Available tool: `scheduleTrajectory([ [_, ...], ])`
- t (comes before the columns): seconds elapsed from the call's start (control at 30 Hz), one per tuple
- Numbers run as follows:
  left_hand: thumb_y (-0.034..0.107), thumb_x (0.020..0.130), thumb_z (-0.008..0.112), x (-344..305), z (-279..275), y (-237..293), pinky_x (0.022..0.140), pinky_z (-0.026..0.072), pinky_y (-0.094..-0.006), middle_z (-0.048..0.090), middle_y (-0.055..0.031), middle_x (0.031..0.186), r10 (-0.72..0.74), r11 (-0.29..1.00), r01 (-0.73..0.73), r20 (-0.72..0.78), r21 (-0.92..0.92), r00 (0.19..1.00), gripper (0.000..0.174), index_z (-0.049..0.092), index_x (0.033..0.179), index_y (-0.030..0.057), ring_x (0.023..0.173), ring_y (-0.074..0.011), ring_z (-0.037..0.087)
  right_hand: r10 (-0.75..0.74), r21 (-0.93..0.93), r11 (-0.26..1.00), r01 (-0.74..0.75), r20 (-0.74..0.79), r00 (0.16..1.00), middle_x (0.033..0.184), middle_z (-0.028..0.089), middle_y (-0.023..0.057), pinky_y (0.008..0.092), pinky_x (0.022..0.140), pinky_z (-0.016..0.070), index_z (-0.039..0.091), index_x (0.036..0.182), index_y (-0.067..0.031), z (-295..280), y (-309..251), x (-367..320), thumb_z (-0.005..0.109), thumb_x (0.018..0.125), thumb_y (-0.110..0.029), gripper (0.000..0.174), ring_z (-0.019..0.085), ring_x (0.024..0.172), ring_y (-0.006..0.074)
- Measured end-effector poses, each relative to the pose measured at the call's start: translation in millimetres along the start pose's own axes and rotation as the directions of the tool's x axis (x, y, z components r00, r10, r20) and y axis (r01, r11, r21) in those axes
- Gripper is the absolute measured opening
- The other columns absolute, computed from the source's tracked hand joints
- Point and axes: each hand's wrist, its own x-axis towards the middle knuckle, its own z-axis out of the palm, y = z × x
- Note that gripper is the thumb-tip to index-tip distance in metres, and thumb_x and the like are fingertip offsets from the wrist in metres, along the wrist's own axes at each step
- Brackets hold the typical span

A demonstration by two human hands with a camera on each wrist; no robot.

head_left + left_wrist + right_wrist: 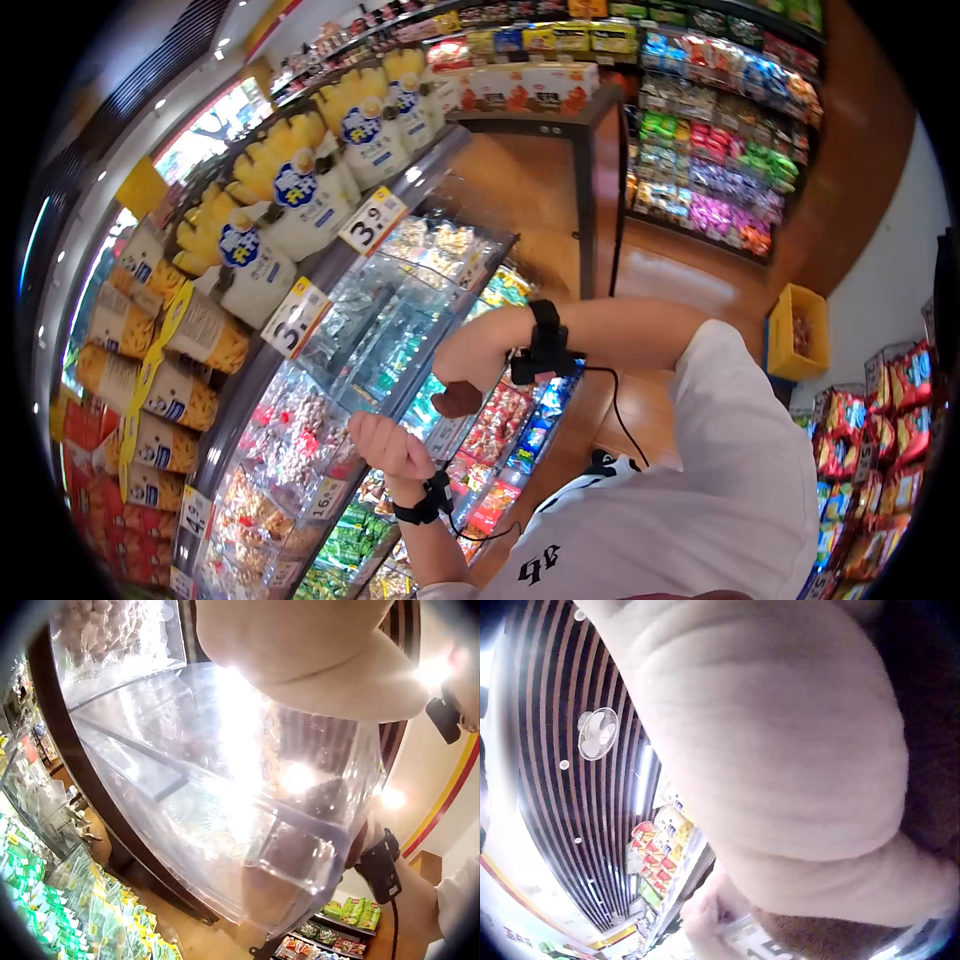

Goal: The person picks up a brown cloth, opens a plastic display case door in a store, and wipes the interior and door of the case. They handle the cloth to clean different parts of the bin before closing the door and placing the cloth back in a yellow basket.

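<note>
My left hand (388, 446), fingers curled, grips the edge of a clear plastic panel above the display bins. In the left wrist view, the palm (315, 667) is close to this transparent panel (180, 765), which shows bright reflections. Just beyond, my right hand (475, 350) bends down and holds a brown cloth (457, 399). The right wrist view shows the hand's skin (780, 742) up close, with the brown cloth (810, 937) below it; the right fingertips are hidden there.
Bins of wrapped snacks (285, 430) lie left of the hands, with price tags (373, 221) along the rim. Pouches (295, 195) and tubs (165, 445) stand behind. A brown counter (530, 190) is ahead, a yellow crate (798, 332) on the floor, and stocked shelves (715, 150) beyond.
</note>
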Motion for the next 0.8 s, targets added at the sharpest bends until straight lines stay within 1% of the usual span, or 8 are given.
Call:
scheduleTrajectory([
  [0.13, 0.016, 0.081, 0.053, 2.4, -1.7, -0.5, 0.069, 0.0358, -0.0447, 0.036, -0.0127, 0.062, -0.040, 0.999, 0.041, -0.038, 0.016, 0.998, 0.030, 0.036, 0.059, 0.0044, 0.061, -0.0336, 0.040, -0.123, 0.054, 0.990, 0.129, -0.103, 0.987, 0.069, 0.062, 0.0270, 0.0478, 0.058, 0.0451, 0.067, 0.070, 0.0042, 10.4, 0.5, 21.1, 0.069, 0.073, -0.007, 0.012, 0.058, 0.063, 0.0439],
  [0.17, 0.017, 0.085, 0.052, 1.9, -3.4, -0.3, 0.071, 0.0382, -0.0467, 0.038, -0.0141, 0.063, -0.052, 0.998, 0.053, -0.023, 0.019, 0.998, 0.031, 0.039, 0.060, 0.0027, 0.063, -0.0355, 0.043, -0.082, 0.026, 0.996, 0.085, -0.113, 0.990, 0.070, 0.063, 0.0258, 0.0477, 0.059, 0.0469, 0.067, 0.071, 0.0044, 8.4, -4.4, 20.7, 0.070, 0.072, -0.007, 0.012, 0.062, 0.065, 0.0424],
  [0.27, 0.017, 0.084, 0.052, 3.6, -2.3, -0.6, 0.072, 0.0396, -0.0473, 0.040, -0.0148, 0.065, -0.032, 0.999, 0.033, -0.042, 0.031, 0.999, 0.031, 0.039, 0.061, 0.0018, 0.065, -0.0356, 0.044, -0.159, -0.040, 0.987, 0.156, -0.105, 0.982, 0.067, 0.067, 0.0195, 0.0451, 0.051, 0.0473, 0.068, 0.076, 0.0074, 9.0, 7.2, 25.7, 0.070, 0.063, -0.001, 0.016, 0.066, 0.059, 0.0339],
  [0.33, 0.018, 0.084, 0.053, 2.4, -3.8, -1.1, 0.074, 0.0404, -0.0477, 0.041, -0.0156, 0.066, -0.035, 0.999, 0.035, -0.029, 0.024, 0.999, 0.032, 0.040, 0.061, 0.0008, 0.066, -0.0367, 0.045, -0.218, 0.024, 0.975, 0.221, -0.091, 0.972, 0.070, 0.070, 0.0174, 0.0418, 0.055, 0.0497, 0.071, 0.079, 0.0039, -6.9, 3.2, 13.7, 0.074, 0.063, -0.003, 0.018, 0.069, 0.064, 0.0307],
  [0.43, 0.023, 0.089, 0.052, 6.2, -0.8, 2.5, 0.073, 0.0400, -0.0478, 0.041, -0.0163, 0.066, -0.044, 0.999, 0.045, -0.040, 0.018, 0.998, 0.037, 0.039, 0.062, 0.0007, 0.065, -0.0379, 0.045, -0.038, 0.202, 0.979, 0.028, 0.043, 0.998, 0.077, 0.075, 0.0137, 0.0387, 0.060, 0.0540, 0.074, 0.086, 0.0020, -33.6, -7.3, -2.0, 0.087, 0.063, -0.014, 0.031, 0.071, 0.067, 0.0253],
  [0.57, 0.031, 0.095, 0.047, 1.3, 8.2, 1.8, 0.075, 0.0435, -0.0505, 0.047, -0.0175, 0.068, -0.050, 0.999, 0.052, -0.101, 0.011, 0.994, 0.045, 0.046, 0.064, -0.0009, 0.067, -0.0385, 0.049, -0.173, 0.181, 0.967, 0.182, -0.064, 0.983, 0.075, 0.074, 0.0133, 0.0393, 0.060, 0.0543, 0.075, 0.091, 0.0006, -18.6, -18.9, 11.2, 0.087, 0.069, -0.023, 0.035, 0.071, 0.066, 0.0266],
  [0.67, 0.033, 0.097, 0.045, -2.9, 13.2, 0.6, 0.081, 0.0472, -0.0531, 0.052, -0.0183, 0.071, -0.088, 0.996, 0.090, -0.189, 0.006, 0.978, 0.047, 0.053, 0.067, -0.0031, 0.071, -0.0391, 0.055, -0.160, 0.227, 0.959, 0.168, -0.054, 0.986, 0.077, 0.075, 0.0151, 0.0413, 0.062, 0.0547, 0.075, 0.090, 0.0002, -17.6, -46.7, 22.2, 0.086, 0.070, -0.028, 0.036, 0.071, 0.067, 0.0300],
  [0.8, 0.032, 0.096, 0.044, -12.6, 14.3, -4.8, 0.087, 0.0499, -0.0540, 0.056, -0.0186, 0.073, -0.085, 0.995, 0.094, -0.178, 0.042, 0.980, 0.046, 0.056, 0.070, -0.0040, 0.075, -0.0388, 0.058, -0.113, 0.001, 0.994, 0.113, -0.061, 0.992, 0.078, 0.073, 0.0202, 0.0433, 0.065, 0.0548, 0.073, 0.077, 0.0025, -8.8, -64.4, 32.1, 0.087, 0.067, -0.031, 0.038, 0.071, 0.070, 0.0353],
])
